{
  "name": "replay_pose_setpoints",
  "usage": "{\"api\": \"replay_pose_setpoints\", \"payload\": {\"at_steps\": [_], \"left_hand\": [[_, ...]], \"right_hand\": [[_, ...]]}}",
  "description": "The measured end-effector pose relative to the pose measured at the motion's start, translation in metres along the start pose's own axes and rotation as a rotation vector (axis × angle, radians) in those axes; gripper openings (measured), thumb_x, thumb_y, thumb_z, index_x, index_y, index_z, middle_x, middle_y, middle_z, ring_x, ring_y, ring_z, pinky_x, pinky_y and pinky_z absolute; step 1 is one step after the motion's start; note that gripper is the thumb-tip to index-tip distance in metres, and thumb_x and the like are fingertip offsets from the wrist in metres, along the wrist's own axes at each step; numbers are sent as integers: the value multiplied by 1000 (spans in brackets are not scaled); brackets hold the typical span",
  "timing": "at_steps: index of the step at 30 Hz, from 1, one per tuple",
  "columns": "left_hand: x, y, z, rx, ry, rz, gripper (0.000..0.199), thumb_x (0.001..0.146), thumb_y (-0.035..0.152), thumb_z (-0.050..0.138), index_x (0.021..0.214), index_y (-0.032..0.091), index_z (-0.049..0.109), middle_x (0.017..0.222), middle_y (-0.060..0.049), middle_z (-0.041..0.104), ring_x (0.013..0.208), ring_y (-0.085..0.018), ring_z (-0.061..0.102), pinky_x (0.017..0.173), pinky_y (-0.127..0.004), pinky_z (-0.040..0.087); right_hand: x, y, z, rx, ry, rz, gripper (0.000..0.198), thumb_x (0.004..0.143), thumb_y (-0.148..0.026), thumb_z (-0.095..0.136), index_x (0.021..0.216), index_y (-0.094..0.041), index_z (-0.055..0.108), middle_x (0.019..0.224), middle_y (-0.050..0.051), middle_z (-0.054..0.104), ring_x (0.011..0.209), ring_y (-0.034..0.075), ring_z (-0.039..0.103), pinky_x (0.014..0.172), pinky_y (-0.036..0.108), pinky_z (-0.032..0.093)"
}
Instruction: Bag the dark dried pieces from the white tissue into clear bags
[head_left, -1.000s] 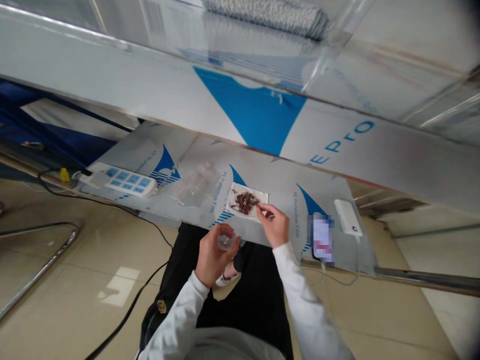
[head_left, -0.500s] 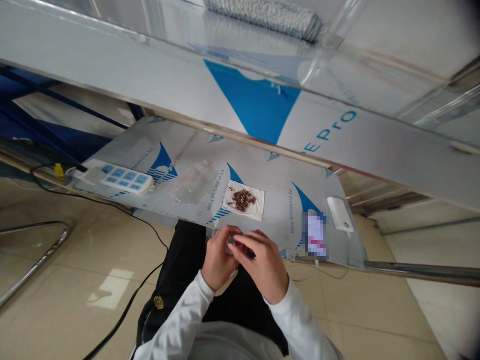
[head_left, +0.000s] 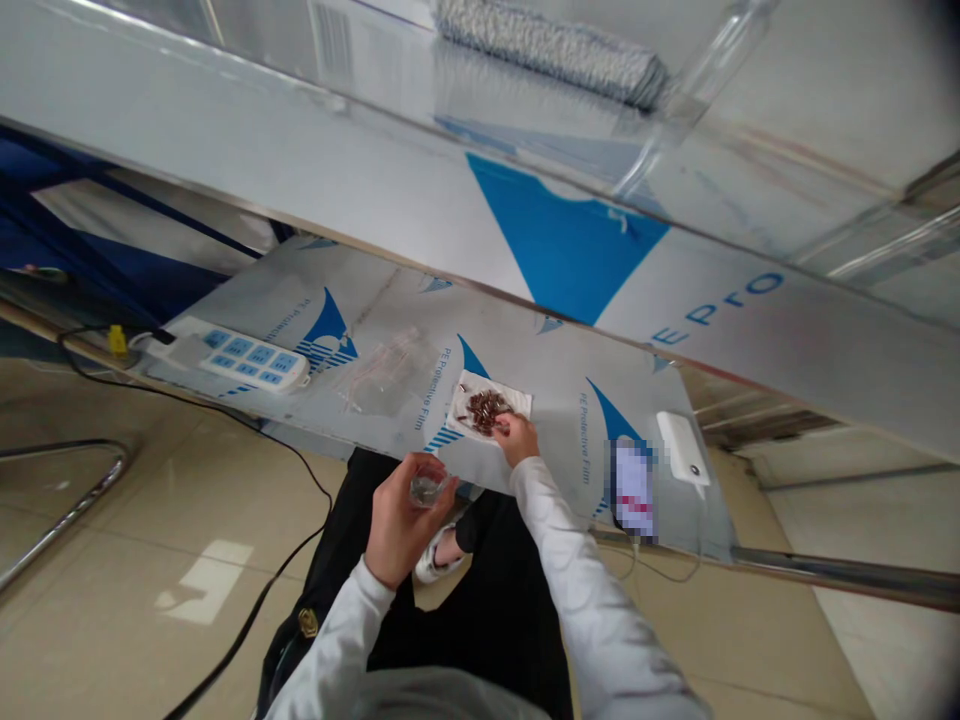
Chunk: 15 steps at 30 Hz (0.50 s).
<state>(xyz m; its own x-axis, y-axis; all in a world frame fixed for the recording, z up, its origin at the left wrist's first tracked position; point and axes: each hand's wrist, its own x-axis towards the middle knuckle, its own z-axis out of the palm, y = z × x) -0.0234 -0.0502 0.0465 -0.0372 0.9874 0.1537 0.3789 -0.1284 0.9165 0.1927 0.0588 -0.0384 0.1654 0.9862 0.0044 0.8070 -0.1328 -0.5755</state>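
Note:
My left hand [head_left: 405, 510] is curled around a small clear container [head_left: 427, 488], held over my lap just off the near edge of the shelf. Something pale shows inside it, too small to name. On a folded white tissue [head_left: 463, 420] lies a pile of small shiny brown pieces [head_left: 484, 408]. The fingers of my right hand [head_left: 517, 440] are pinched together at the pile's near right side. What sits between those fingertips is hidden.
Left on the metal shelf [head_left: 555, 425] are a power strip [head_left: 259, 362] and clear plastic bags [head_left: 386, 375]. To the right lie a phone [head_left: 634, 490] and a white power bank [head_left: 682, 447] with cables. A film-covered panel [head_left: 375, 190] runs above; a black cable [head_left: 315, 480] hangs leftward.
My hands have parted. The right one has moved forward from the near edge to the brown pile, while the left stays near my lap with the clear container, slightly to the left.

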Motion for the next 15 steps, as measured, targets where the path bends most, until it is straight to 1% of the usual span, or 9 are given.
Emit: {"api": "replay_pose_setpoints", "payload": {"at_steps": [2, 4, 6, 8, 9, 10, 11, 13, 15], "left_hand": [[0, -2, 1, -9, -9, -3, 16, 77, 29, 64, 85, 19, 55, 79, 1, 65, 71, -13, 62, 69, -22, 47], [0, -3, 3, -10, -16, -7, 16, 78, 29, 64, 85, 19, 54, 79, 1, 65, 72, -13, 62, 70, -22, 47], [1, -1, 5, -8, -22, -9, 15, 77, 29, 64, 85, 19, 54, 79, 1, 65, 72, -13, 63, 69, -23, 47], [1, 4, 8, -8, -30, -5, 15, 77, 28, 64, 84, 19, 54, 78, 0, 65, 70, -13, 62, 68, -23, 47], [1, 8, 10, -15, -38, 2, 14, 76, 27, 63, 83, 19, 54, 77, 0, 65, 69, -13, 62, 68, -23, 48], [1, 13, 11, -29, -51, 11, 14, 75, 25, 63, 83, 19, 54, 77, 0, 65, 69, -13, 62, 67, -23, 48], [0, 17, 13, -49, -66, 23, 14, 74, 23, 63, 84, 19, 54, 78, 0, 65, 69, -13, 63, 67, -23, 48], [-3, 26, 15, -95, -104, 54, 15, 72, 17, 61, 85, 19, 53, 79, 0, 65, 71, -13, 63, 67, -22, 48], [-7, 33, 16, -117, -134, 84, 18, 70, 12, 58, 85, 19, 52, 80, 0, 65, 71, -13, 62, 67, -22, 48]], "right_hand": [[-1, -3, -3, 2, 4, 12, 13, 66, -13, 62, 72, -17, 72, 76, 6, 72, 69, 18, 65, 75, 29, 50], [-9, -10, -13, 20, 16, 25, 13, 69, -14, 60, 74, -17, 72, 77, 7, 72, 67, 18, 65, 74, 30, 50], [-27, -26, -29, 54, 40, 30, 16, 76, -20, 58, 84, -16, 71, 83, 8, 72, 67, 17, 64, 72, 29, 51], [-57, -50, -49, 134, 63, 3, 23, 84, -28, 53, 98, -17, 68, 90, 7, 72, 70, 15, 64, 70, 26, 51], [-74, -63, -59, 263, 64, -59, 25, 85, -30, 54, 104, -18, 65, 92, 6, 71, 72, 15, 64, 71, 25, 51], [-91, -76, -68, 363, 35, -109, 26, 85, -30, 57, 109, -20, 62, 92, 5, 71, 74, 15, 64, 71, 25, 51], [-107, -89, -77, 409, 3, -148, 24, 85, -30, 59, 107, -21, 61, 90, 4, 70, 74, 15, 63, 69, 24, 51], [-131, -110, -89, 407, -41, -241, 14, 84, -27, 61, 97, -22, 63, 84, 2, 69, 71, 14, 62, 67, 25, 50], [-143, -121, -96, 338, -77, -339, 10, 86, -25, 59, 91, -22, 67, 81, 3, 66, 74, 16, 60, 70, 27, 50]]}}
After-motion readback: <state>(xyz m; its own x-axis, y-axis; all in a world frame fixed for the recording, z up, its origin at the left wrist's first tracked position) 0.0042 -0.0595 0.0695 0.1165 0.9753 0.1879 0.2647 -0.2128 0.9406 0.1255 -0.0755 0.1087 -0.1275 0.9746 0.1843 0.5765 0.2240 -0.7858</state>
